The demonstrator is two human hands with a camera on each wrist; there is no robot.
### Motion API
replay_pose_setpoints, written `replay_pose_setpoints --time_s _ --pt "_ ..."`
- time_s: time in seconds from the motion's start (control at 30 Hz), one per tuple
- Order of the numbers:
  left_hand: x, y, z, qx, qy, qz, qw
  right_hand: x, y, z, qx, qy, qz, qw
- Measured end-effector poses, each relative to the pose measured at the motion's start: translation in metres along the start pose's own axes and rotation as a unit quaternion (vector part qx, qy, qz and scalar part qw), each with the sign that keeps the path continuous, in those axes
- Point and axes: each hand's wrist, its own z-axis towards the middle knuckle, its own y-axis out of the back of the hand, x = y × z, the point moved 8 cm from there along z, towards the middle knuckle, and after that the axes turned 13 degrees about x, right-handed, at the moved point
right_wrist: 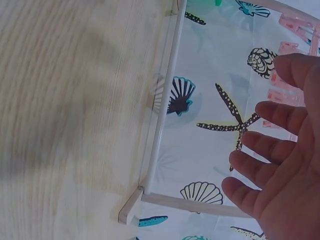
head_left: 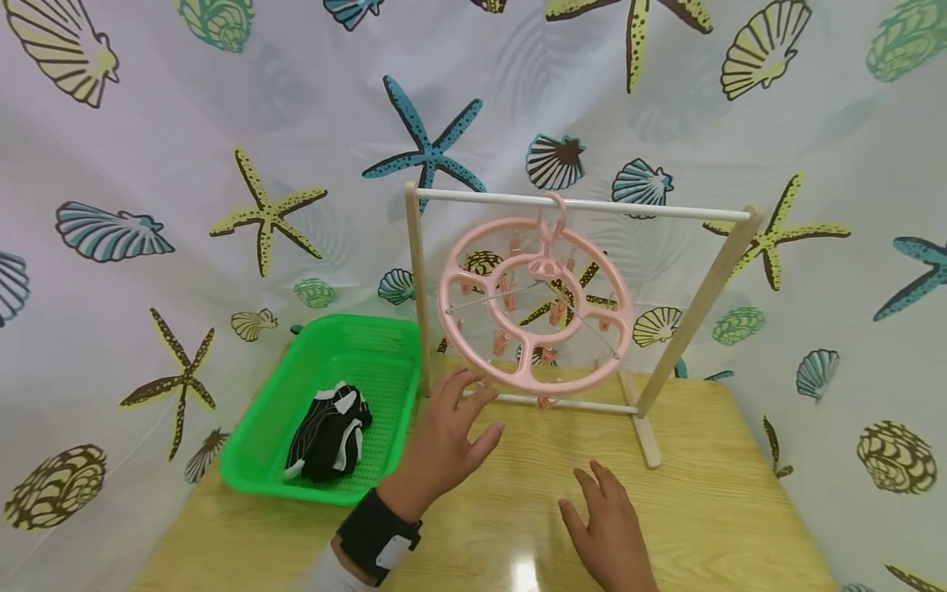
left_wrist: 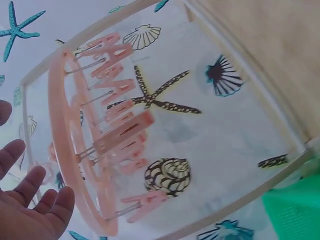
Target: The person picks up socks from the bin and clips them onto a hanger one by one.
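A round pink clip hanger (head_left: 524, 380) hangs by its hook from the white rail of a wooden stand. Several pink clothespins (left_wrist: 125, 132) dangle below its rings on short links. My left hand (head_left: 451, 436) reaches up near the hanger's lower left rim, fingers spread and holding nothing. In the left wrist view, those fingertips (left_wrist: 62, 200) lie right beside the ring. Lower and to the right, my right hand (head_left: 610, 530) is held over the table with relaxed fingers and an empty palm.
Left on the wooden table (head_left: 710, 493) sits a green plastic basket (head_left: 251, 436) holding bunched black-and-white striped cloth (head_left: 325, 436). The stand's right post (head_left: 695, 316) runs down to a wooden foot. A white sheet printed with starfish and shells (head_left: 296, 99) surrounds the table.
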Motion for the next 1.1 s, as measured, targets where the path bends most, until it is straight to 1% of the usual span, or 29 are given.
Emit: replay_pose_setpoints --time_s 0.1,0.2,0.3,0.4,0.5,0.6,0.73,0.93,1.1 --pt "0.004 0.006 0.02 0.013 -0.005 0.027 0.9995 -0.006 0.009 -0.007 -0.018 0.003 0.007 1.0" --pt "0.015 0.008 0.033 0.043 0.004 0.083 0.9956 -0.009 0.011 -0.011 -0.033 0.006 0.014 0.999" --pt "0.025 0.005 0.042 0.078 0.016 0.128 0.9886 -0.013 0.009 -0.014 -0.043 0.006 0.017 0.999" --pt "0.033 0.002 0.043 0.103 0.031 0.142 0.984 -0.016 0.006 -0.014 -0.042 0.003 0.023 0.999" --pt "0.038 0.001 0.042 0.114 0.037 0.134 0.9838 -0.017 0.004 -0.011 -0.043 0.002 0.027 0.999" --pt "0.04 0.005 0.042 0.106 0.032 0.105 0.9883 -0.014 0.007 -0.008 -0.049 0.005 0.028 0.998" --pt "0.037 0.011 0.044 0.095 0.026 0.065 0.993 -0.009 0.012 -0.008 -0.053 0.006 0.03 0.998" --pt "0.033 0.017 0.049 0.097 0.039 0.024 0.9942 -0.005 0.019 -0.009 -0.053 0.009 0.033 0.998" --pt "0.03 0.021 0.051 0.083 0.036 -0.001 0.9959 -0.002 0.031 -0.006 -0.064 0.013 0.043 0.997"
